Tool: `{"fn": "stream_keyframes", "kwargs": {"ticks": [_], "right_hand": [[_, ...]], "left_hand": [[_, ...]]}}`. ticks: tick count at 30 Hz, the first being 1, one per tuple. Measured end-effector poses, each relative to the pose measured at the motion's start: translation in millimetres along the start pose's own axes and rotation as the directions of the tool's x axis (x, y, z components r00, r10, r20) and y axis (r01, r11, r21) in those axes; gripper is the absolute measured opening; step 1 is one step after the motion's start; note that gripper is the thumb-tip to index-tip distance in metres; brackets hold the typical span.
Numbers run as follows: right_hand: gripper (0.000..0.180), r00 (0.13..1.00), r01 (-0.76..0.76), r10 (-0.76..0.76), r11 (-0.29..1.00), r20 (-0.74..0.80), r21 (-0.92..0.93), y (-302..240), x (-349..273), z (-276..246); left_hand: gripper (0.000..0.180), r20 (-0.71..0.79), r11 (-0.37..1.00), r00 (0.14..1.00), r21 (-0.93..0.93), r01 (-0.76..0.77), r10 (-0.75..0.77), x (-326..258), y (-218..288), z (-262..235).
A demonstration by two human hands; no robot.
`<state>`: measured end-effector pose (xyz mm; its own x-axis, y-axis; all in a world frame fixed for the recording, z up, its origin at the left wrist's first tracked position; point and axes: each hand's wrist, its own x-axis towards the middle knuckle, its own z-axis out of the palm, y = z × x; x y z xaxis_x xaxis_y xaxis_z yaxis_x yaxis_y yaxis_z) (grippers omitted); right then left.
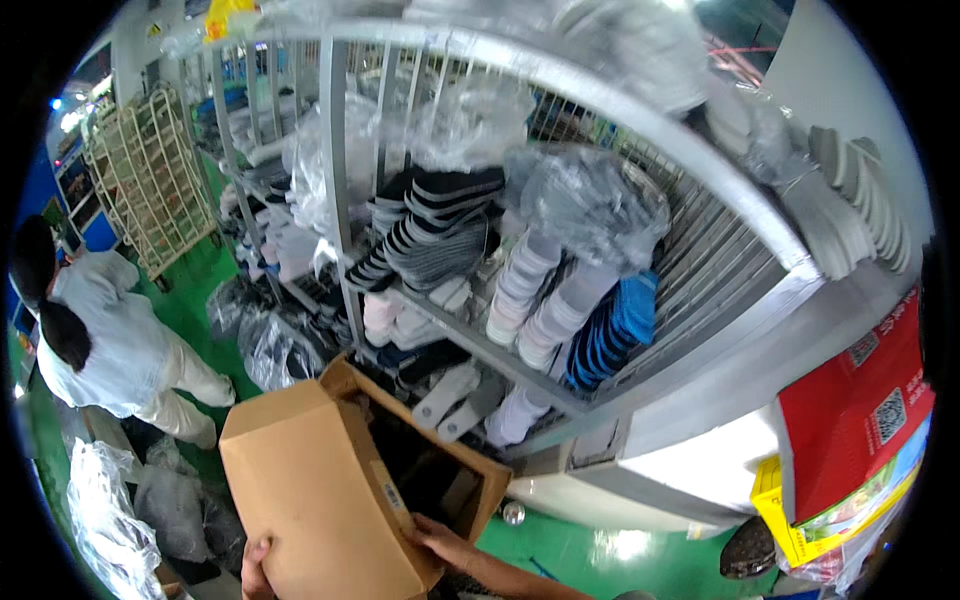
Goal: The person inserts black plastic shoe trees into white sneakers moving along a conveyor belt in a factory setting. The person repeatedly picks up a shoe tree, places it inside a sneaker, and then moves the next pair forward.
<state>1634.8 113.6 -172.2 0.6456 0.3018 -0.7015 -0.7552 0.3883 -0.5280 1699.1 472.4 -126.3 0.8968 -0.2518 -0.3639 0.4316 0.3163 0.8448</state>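
Note:
A brown cardboard box is tilted in front of me, its top open and dark things inside that I cannot make out. My left hand is closed on the box's near left edge, with the thumb showing on the cardboard. On the right side, my right hand grips the box beside its opening, and some of its fingers are hidden. Just beyond the box stands a metal rack holding stacked socks, among them grey pairs, striped black ones and blue ones.
To the left, a person in a light shirt faces away. Plastic bags lie at the lower left, and a wire cart stands farther back. At the right are a red printed bag and a yellow box. The floor is green.

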Motion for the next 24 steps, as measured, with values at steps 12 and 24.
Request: {"fn": "stream_keyframes", "kwargs": {"ticks": [12, 24], "right_hand": [[0.053, 0.962, -0.065, 0.077, 0.996, 0.263, -0.055, -33.1, 42.8, -17.4], [0.025, 0.832, -0.229, -0.121, 0.813, -0.541, -0.535, 139.7, 20.8, -111.4]], "left_hand": [[0.084, -0.447, 0.992, 0.890, -0.119, 0.041, -0.090, -117.7, 17.0, 39.9], [0.082, -0.427, 0.960, 0.891, -0.279, 0.033, -0.155, -126.5, -53.9, -59.2]]}}
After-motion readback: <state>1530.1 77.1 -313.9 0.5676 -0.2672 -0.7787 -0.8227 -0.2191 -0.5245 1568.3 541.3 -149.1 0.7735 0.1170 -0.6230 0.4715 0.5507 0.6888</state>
